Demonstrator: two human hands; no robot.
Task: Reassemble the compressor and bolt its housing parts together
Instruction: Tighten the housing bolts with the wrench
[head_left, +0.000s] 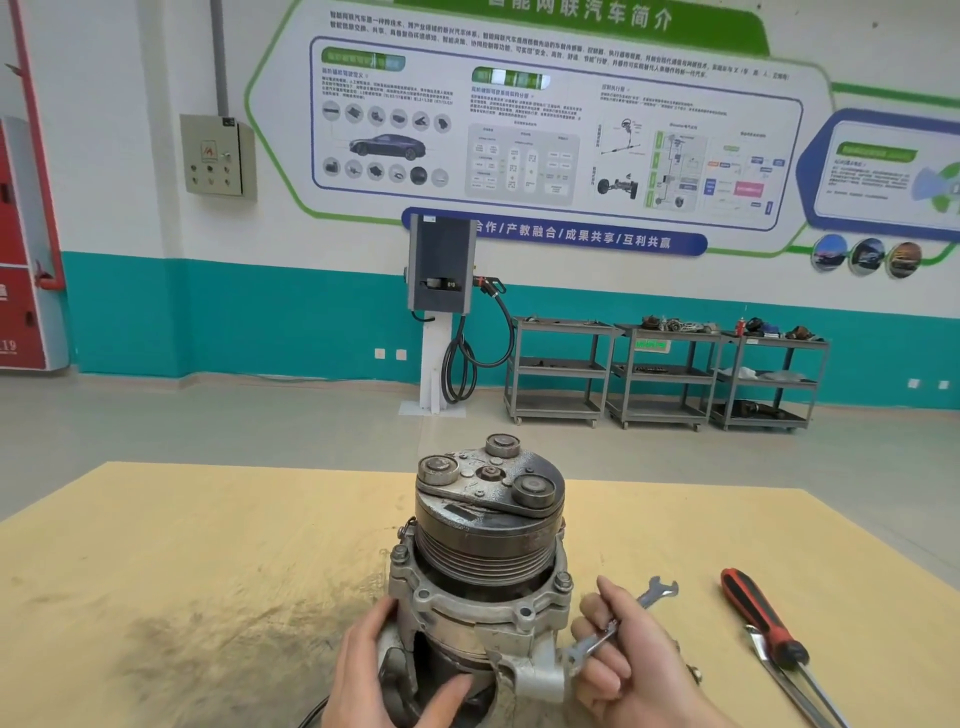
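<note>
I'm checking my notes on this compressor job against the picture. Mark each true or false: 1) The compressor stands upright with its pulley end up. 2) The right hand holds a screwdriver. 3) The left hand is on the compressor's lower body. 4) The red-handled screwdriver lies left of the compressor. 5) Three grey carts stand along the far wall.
1) True: the compressor stands on the table, pulley end up.
2) False: the right hand holds a wrench, its lower end at the housing.
3) True: the left hand holds the lower body.
4) False: the screwdriver lies to the right, on the table.
5) True: three carts stand by the wall.
</note>
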